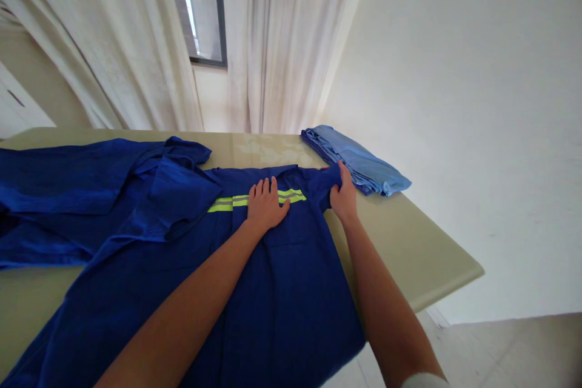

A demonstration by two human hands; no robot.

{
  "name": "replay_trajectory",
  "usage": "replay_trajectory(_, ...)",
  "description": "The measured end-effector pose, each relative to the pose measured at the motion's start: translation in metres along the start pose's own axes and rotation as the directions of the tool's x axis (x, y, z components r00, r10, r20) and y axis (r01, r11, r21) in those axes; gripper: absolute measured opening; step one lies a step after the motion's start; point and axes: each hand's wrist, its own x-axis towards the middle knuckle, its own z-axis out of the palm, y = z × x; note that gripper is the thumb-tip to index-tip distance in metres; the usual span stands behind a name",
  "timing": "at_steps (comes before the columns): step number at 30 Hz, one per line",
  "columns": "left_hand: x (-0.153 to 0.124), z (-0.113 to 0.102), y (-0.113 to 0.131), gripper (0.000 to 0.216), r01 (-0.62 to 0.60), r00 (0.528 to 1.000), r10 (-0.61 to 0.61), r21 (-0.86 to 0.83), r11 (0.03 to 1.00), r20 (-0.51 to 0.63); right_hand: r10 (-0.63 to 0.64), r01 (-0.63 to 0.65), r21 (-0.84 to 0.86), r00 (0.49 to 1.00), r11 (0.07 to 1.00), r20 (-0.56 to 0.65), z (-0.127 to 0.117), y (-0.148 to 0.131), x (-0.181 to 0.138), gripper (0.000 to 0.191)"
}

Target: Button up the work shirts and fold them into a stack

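Observation:
A dark blue work jacket (291, 279) with a yellow-green reflective stripe across its chest lies spread over the table, its lower part hanging past the near edge. My left hand (266, 206) rests flat on the stripe, fingers spread. At the jacket's right side, my right hand (344, 194) grips the short blue sleeve, thumb on the near side and fingers partly behind the cloth. More blue cloth (173, 194) is bunched at the left of the jacket; whether it is the other sleeve I cannot tell.
A folded stack of lighter blue clothes (359, 157) lies at the table's far right, close to my right hand. Another dark blue garment (59, 176) covers the left. The pale table (436, 260) ends at a rounded right corner near the white wall (477, 103). Curtains (291, 42) hang behind.

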Motion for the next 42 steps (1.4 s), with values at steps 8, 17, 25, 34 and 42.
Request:
replay_trajectory(8,-0.009,-0.007,-0.005,0.061,-0.122,0.992,0.124,-0.077,0.990,0.020,-0.430,0.490,0.086,0.651,0.867,0.625,0.021,-0.062,-0.038,0.080)
replay_trajectory(17,0.019,-0.018,-0.007,0.060,0.240,0.965,-0.263,-0.399,0.885,-0.003,-0.428,0.507,0.050,0.666,0.861,0.611,0.029,-0.043,-0.032,0.059)
replay_trajectory(25,0.021,-0.032,-0.012,0.032,0.200,0.978,-0.206,-0.185,0.962,-0.015,-0.395,0.448,-0.027,0.814,0.894,0.426,0.025,-0.044,-0.029,0.028)
replay_trajectory(34,0.022,-0.028,-0.030,0.032,0.132,0.991,-0.134,-0.085,0.988,-0.018,-0.216,0.262,0.011,0.772,0.965,0.598,0.026,-0.039,-0.026,0.028)
replay_trajectory(42,0.028,-0.021,-0.038,0.030,0.189,0.978,-0.198,-0.128,0.974,-0.061,-0.093,0.327,-0.233,0.738,0.916,0.669,0.023,-0.049,-0.029,0.037)
